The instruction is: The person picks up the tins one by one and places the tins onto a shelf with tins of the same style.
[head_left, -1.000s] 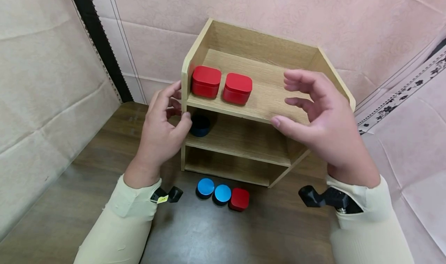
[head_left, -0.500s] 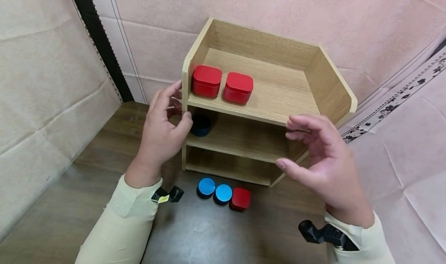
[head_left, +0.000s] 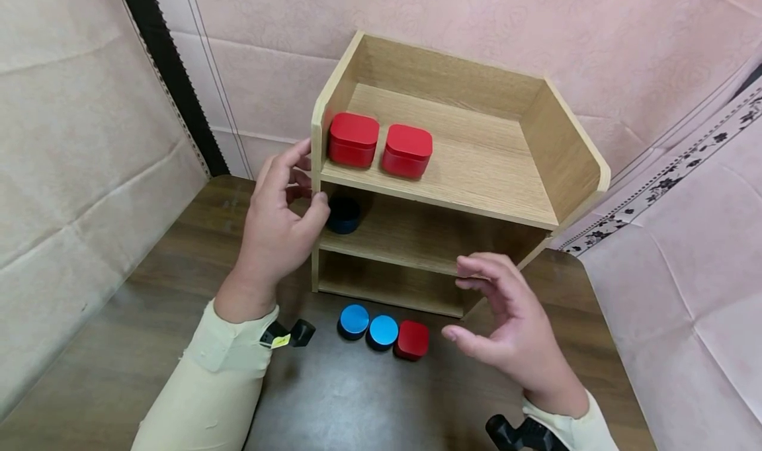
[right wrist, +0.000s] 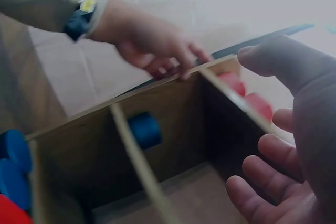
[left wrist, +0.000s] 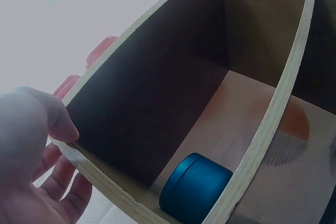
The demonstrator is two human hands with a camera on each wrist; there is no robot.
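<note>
A wooden shelf [head_left: 452,196] with three levels stands on the table. My left hand [head_left: 274,216] grips its left side panel, the thumb at the front edge and the fingers on the outer face. Two red rounded-square tins [head_left: 353,140] sit on the top level at the left. On the middle level, a blue round tin [left wrist: 191,190] is at the left end, near my left thumb. My right hand [head_left: 506,325] hovers before the shelf's lower right, holding nothing, thumb and fingers spread apart. Left of it, a red tin [head_left: 411,340] stands on the table beside two blue round tins [head_left: 382,332].
The brown table [head_left: 333,405] stretches in front of the shelf. Pale patterned cloth [head_left: 464,21] hangs behind it and at both sides. In the right wrist view, the shelf's divider board [right wrist: 139,158] runs between two compartments.
My right hand has moved down and left, from over the top level to in front of the shelf near the red tin on the table. The left hand has stayed at the side panel.
</note>
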